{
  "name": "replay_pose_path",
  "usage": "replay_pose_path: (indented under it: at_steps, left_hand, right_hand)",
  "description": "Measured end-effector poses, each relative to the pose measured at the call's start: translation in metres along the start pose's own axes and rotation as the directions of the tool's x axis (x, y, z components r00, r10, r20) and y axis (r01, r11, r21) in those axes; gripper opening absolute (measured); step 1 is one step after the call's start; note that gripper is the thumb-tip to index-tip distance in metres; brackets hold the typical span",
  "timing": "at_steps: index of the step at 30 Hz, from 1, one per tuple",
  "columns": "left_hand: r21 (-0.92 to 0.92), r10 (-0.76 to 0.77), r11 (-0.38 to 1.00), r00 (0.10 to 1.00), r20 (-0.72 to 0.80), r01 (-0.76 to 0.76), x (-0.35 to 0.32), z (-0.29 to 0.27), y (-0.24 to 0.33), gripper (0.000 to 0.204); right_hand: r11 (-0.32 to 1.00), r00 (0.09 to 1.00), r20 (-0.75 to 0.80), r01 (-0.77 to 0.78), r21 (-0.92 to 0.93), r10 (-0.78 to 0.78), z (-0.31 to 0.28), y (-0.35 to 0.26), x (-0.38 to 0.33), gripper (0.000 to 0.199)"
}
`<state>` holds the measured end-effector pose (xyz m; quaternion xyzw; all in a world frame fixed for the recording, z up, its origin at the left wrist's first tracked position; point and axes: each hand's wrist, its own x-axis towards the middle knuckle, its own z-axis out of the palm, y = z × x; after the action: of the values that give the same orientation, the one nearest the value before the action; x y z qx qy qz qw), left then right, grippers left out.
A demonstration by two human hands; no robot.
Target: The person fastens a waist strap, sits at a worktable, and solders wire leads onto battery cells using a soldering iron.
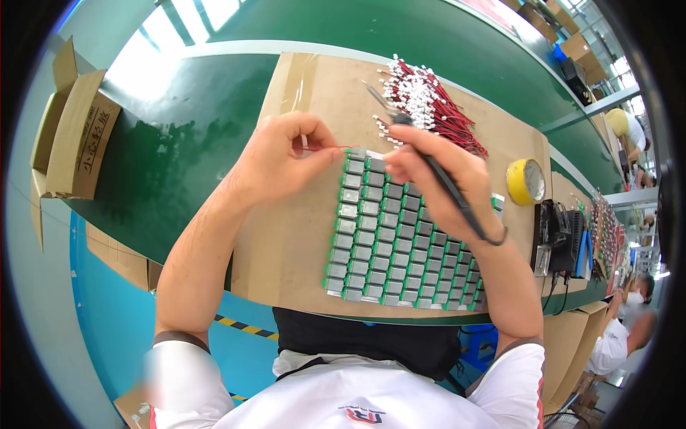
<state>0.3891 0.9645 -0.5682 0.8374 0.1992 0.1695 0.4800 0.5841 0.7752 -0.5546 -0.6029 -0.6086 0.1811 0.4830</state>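
My left hand [289, 154] pinches a thin red wire [348, 146] at the upper left corner of a block of small battery cells [389, 236]. The cells are silver-grey with green ends, set close together in rows. My right hand [450, 168] is closed round the black handle of a soldering iron [446, 180], above the upper rows. Its metal tip points up and left, away from the cells. Just beyond the tip lies a pile of red and black wires with white connectors [436, 107]. My right fingers hide part of the upper rows.
Brown cardboard [286, 236] covers the green bench [179, 179] under the work. A yellow tape roll [525, 181] and black soldering equipment [561, 232] stand at the right. An open carton [82, 136] sits at the left edge. Other people work far right.
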Motion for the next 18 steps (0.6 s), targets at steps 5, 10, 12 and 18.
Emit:
replay_pose_path:
  at_steps: [5, 10, 12, 18]
  left_hand:
    - [0.086, 0.251, 0.967, 0.96, -0.124, -0.241, 0.007, 0.007, -0.012, 0.01]
    - [0.033, 0.068, 0.997, 0.997, 0.028, -0.069, 0.007, 0.002, -0.013, 0.009]
    - [0.032, 0.072, 0.997, 0.996, 0.043, -0.074, 0.007, 0.001, -0.014, 0.008]
    - [-0.021, 0.067, 0.998, 0.998, 0.019, -0.067, 0.008, 0.004, -0.02, 0.009]
  right_hand:
    - [0.992, 0.998, -0.049, -0.035, 0.122, 0.041, -0.034, 0.013, -0.028, 0.053]
    - [0.999, 1.0, -0.004, 0.022, 0.045, -0.022, -0.031, 0.015, -0.032, 0.035]
    - [0.998, 1.0, 0.006, 0.007, 0.06, -0.008, -0.028, 0.019, -0.035, 0.031]
    - [0.999, 0.999, 0.033, 0.033, 0.027, -0.034, -0.025, 0.022, -0.037, 0.031]
